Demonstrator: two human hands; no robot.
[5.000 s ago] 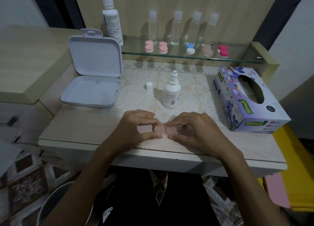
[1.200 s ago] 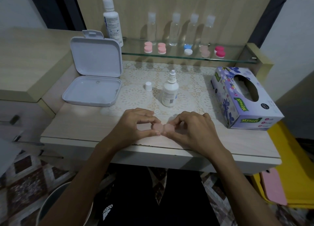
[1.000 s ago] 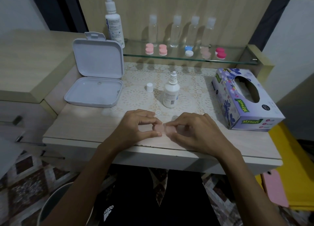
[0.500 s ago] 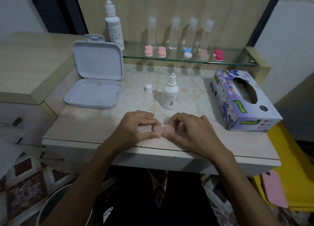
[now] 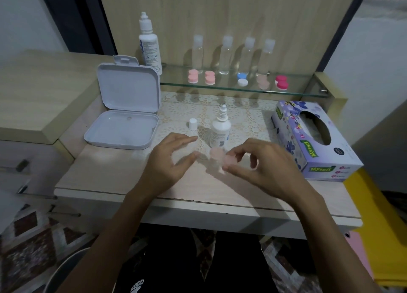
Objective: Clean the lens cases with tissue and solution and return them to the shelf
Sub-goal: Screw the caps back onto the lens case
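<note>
Head view: right hand (image 5: 262, 167) pinches a blurred, seemingly pale-pink lens case (image 5: 220, 158).

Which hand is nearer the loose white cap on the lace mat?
Left. The left hand has its fingertips just below and right of the white cap; the right hand, pinching the pink lens case, sits farther right, past the small bottle.

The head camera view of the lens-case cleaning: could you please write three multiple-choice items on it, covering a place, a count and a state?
1. Where does the tissue box sit?
A. table's right side
B. glass shelf
C. floor

2. How many lens cases lie on the glass shelf?
A. three
B. five
C. seven

3. What is the left hand doing?
A. gripping the bottle
B. open, holding nothing
C. pinching the cap

Key: 1 A, it lies right of the small solution bottle. 2 B, five pairs line up. 3 B, only the right hand pinches the pale pink lens case.
</note>
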